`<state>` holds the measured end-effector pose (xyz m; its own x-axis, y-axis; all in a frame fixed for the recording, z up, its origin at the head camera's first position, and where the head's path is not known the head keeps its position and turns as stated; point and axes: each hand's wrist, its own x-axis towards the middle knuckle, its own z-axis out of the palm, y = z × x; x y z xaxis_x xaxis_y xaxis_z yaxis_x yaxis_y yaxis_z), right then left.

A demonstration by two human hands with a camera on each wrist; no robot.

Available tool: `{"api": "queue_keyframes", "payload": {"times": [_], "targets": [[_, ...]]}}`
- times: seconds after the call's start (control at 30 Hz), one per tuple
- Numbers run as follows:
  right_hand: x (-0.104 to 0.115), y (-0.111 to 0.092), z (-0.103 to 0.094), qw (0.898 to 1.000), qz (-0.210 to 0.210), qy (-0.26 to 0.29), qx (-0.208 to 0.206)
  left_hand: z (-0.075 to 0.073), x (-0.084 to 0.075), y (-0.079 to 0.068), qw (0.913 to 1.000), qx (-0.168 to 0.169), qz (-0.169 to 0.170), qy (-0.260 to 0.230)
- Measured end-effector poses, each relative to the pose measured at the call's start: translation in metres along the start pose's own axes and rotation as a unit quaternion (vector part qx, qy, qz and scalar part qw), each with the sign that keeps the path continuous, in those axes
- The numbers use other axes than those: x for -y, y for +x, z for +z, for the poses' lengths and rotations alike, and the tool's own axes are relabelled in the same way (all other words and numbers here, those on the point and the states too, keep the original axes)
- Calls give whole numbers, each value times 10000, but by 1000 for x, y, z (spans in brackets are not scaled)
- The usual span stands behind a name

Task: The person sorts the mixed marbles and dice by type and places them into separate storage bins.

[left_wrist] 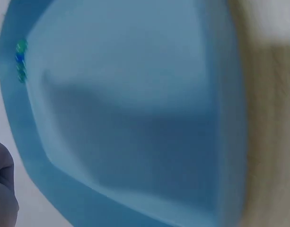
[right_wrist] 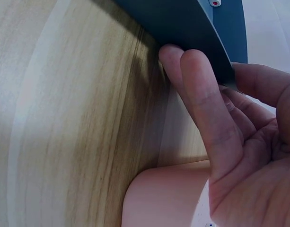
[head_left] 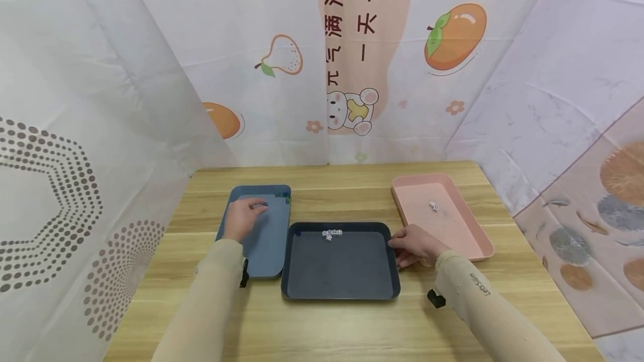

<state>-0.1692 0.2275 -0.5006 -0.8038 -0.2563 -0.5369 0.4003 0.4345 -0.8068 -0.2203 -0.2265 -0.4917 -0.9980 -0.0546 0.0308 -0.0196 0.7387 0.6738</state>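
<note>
- Left hand [head_left: 240,219] pinches a small blue piece [head_left: 265,204]; glossy green-and-blue pieces [head_left: 287,195] lie ahead-right of it.
- Right hand [head_left: 416,242] grips the dark-grey rectangular tray [head_left: 340,297] at its right wall.

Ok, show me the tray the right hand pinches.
The dark middle tray: the right hand pinches its rim, unlike the blue tray and pink tray.
</note>
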Motion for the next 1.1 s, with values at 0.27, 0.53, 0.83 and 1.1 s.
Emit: {"api": "queue_keyframes", "payload": {"times": [0.27, 0.53, 0.83, 1.1], "targets": [[0, 0, -2, 10000, 2, -15, 1, -4, 27, -1, 9983, -263, -495, -138], [0, 1, -3, 10000, 5, -4, 54, -6, 35, -6, 9957, -368, -796, -285], [1, 0, 0, 10000, 56, 16, -38, -1, 38, -9, 9932, -406, -1017, -405], [0, 0, -1, 10000, 81, -11, -35, 14, 36, -6, 9902, -519, -1194, -503]]}}
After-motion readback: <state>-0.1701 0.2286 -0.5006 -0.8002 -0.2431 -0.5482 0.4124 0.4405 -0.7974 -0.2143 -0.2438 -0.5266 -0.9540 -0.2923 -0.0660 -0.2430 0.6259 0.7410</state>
